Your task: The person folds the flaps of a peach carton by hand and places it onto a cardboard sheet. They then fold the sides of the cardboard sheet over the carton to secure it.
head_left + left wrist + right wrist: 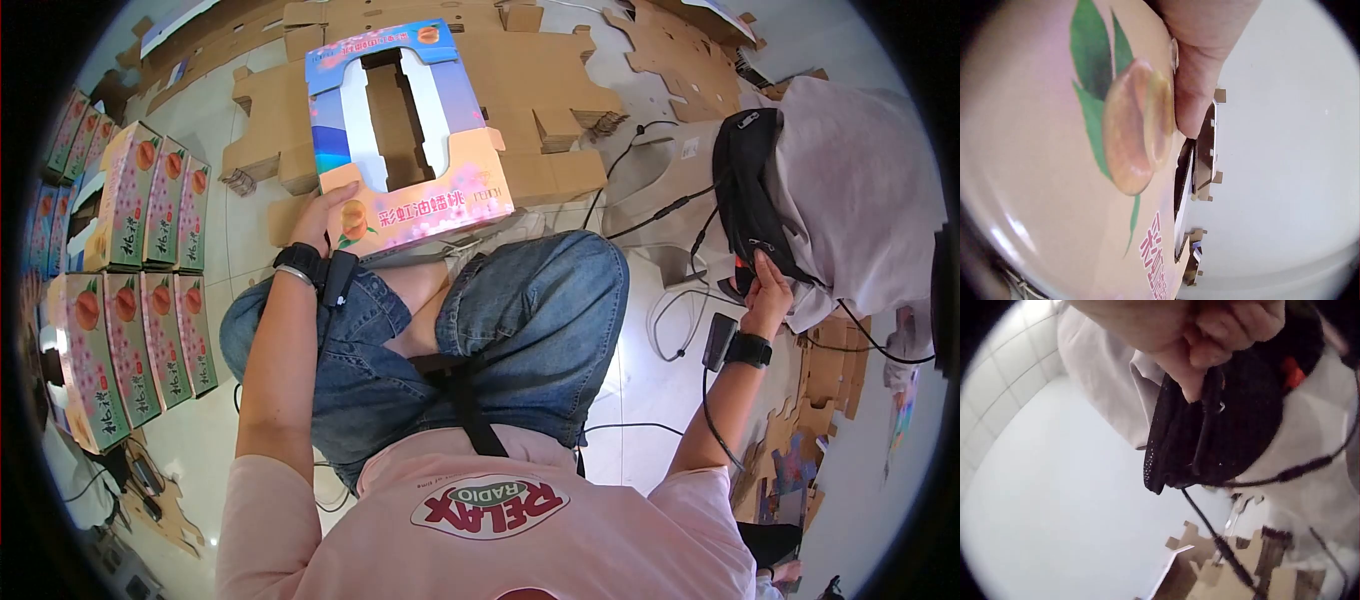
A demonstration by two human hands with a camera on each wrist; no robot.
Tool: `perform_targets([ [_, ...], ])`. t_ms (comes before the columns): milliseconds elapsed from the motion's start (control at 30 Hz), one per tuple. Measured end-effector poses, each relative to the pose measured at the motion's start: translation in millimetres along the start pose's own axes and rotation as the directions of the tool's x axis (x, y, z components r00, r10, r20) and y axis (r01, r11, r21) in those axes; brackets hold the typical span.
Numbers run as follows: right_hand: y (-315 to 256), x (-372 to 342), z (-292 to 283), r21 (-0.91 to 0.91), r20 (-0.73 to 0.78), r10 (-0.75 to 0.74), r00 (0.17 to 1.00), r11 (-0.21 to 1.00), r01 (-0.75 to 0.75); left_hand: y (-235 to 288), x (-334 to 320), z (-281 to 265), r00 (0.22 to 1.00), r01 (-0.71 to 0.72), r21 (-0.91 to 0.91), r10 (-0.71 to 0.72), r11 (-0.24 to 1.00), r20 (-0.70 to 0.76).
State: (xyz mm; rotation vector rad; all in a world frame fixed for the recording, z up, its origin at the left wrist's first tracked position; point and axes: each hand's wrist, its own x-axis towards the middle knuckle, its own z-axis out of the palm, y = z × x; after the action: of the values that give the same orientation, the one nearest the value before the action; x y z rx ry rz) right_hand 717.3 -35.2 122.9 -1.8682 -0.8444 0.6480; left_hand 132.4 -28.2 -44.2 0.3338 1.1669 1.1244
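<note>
A printed peach gift carton [455, 205], orange in front and blue-purple behind, has a large opening in its top, brown inside. My left hand [322, 215] grips its near left corner, thumb at the edge beside the printed peach [1129, 131] in the left wrist view. At the right, my right hand [769, 292] is at the lower end of a black waist bag [745, 200] worn by a person in a pale shirt. In the right wrist view its thumb and curled fingers pinch the bag's zipper pull [1212, 403].
Finished peach cartons [130, 330] stand stacked at the left. Flattened brown cardboard sheets [540, 90] cover the floor ahead. Black cables [665, 212] run from the bag across the pale clothing, and another cable [712, 420] trails from my right wrist.
</note>
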Motion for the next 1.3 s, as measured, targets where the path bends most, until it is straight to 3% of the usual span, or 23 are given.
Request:
perform_targets([
  [100,2,-6,3,0.137,-0.129,-0.033,0.991,0.989,0.051,0,-1,1,1.0,-0.008,0.01,0.008,1.0,0.009],
  [133,4,-3,-4,0.512,0.162,0.193,0.968,0.822,-0.249,1,-1,1,1.0,-0.006,0.018,0.006,1.0,-0.005],
  [167,5,-2,-8,0.69,0.495,0.263,0.828,0.46,-0.559,0,-1,1,1.0,-0.003,0.026,0.003,1.0,-0.019],
  [333,7,0,5,0.621,0.563,0.165,0.81,0.561,-0.547,-3,3,-4,1.0,-0.005,0.049,0.005,0.999,-0.005],
  [467,14,2,26,0.71,0.413,0.2,0.888,0.54,-0.452,-2,1,-1,0.999,0.006,0.064,-0.004,0.998,-0.038],
  [567,15,-3,33,0.798,0.215,0.114,0.97,0.553,-0.242,-1,-1,0,1.0,0.014,0.029,-0.015,0.999,0.009],
  [600,16,-5,34,0.796,0.214,0.121,0.969,0.553,-0.245,1,-2,1,1.0,0.021,0.032,-0.021,0.999,0.008],
  [667,20,-11,36,0.818,0.048,0.156,0.987,0.56,-0.128,4,-5,3,0.998,0.055,0.038,-0.055,0.998,0.004],
  [700,21,-12,40,0.818,0.045,0.158,0.986,0.561,-0.127,5,-6,5,0.998,0.056,0.039,-0.057,0.998,0.006],
  [767,24,-15,50,0.922,0.047,0.117,0.992,0.378,-0.089,5,-8,9,0.999,0.045,0.015,-0.045,0.999,-0.012],
  [833,24,-16,56,0.935,0.047,0.083,0.995,0.348,-0.073,2,-3,4,1.0,0.009,0.025,-0.008,1.0,-0.024],
  [900,23,-8,58,0.956,0.245,0.016,0.969,0.159,-0.244,2,-2,2,0.999,-0.028,0.034,0.029,0.999,-0.036],
  [967,29,11,60,0.954,0.261,-0.011,0.965,0.154,-0.256,5,-4,5,0.999,0.024,0.029,-0.023,0.999,-0.046],
  [1033,33,24,58,0.915,0.394,-0.125,0.911,0.146,-0.376,3,-2,4,0.999,0.021,0.02,-0.02,1.0,-0.044],
  [1200,42,22,56,0.946,0.272,-0.177,0.946,0.231,-0.229,-1,5,-3,0.997,-0.039,0.027,0.041,0.999,-0.058],
  [1300,43,22,53,0.948,0.243,-0.199,0.949,0.257,-0.188,0,4,-2,0.999,0.044,-0.024,-0.044,0.999,0.014],
])
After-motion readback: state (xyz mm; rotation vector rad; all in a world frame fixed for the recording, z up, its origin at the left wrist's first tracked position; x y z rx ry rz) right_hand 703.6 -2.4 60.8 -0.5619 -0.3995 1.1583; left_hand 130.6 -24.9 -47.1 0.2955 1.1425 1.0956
